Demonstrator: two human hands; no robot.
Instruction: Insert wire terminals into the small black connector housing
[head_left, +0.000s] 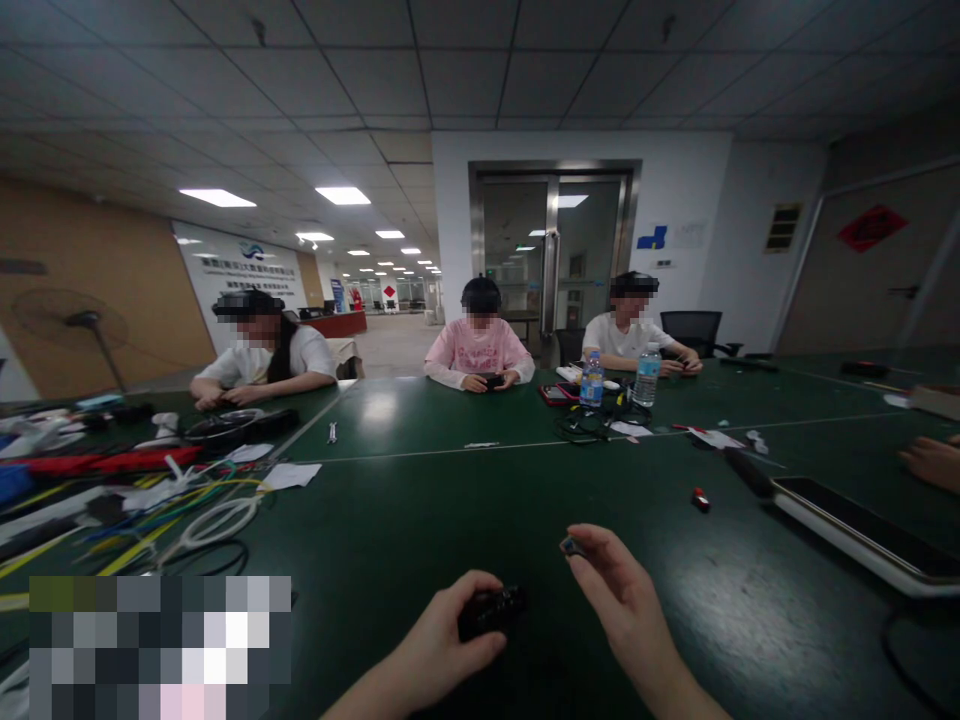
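Note:
Close to me over the dark green table (390,530), my left hand (461,632) is closed around a small black device (495,612), whose exact kind I cannot make out. Its dark body shows between thumb and fingers, with the right end sticking out. To the right and a little higher, my right hand (615,585) pinches a tiny grey-blue piece (572,546) between thumb and fingertips. That piece is too small to name, and it is apart from the black device. The two hands do not touch each other.
Cables (217,522) and papers (292,476) clutter the left side. A small red-and-black object (700,499) lies to the right, near a large flat device (862,530). Water bottles (646,375) stand farther back. Several people sit around the table; one's hand (930,462) shows at right.

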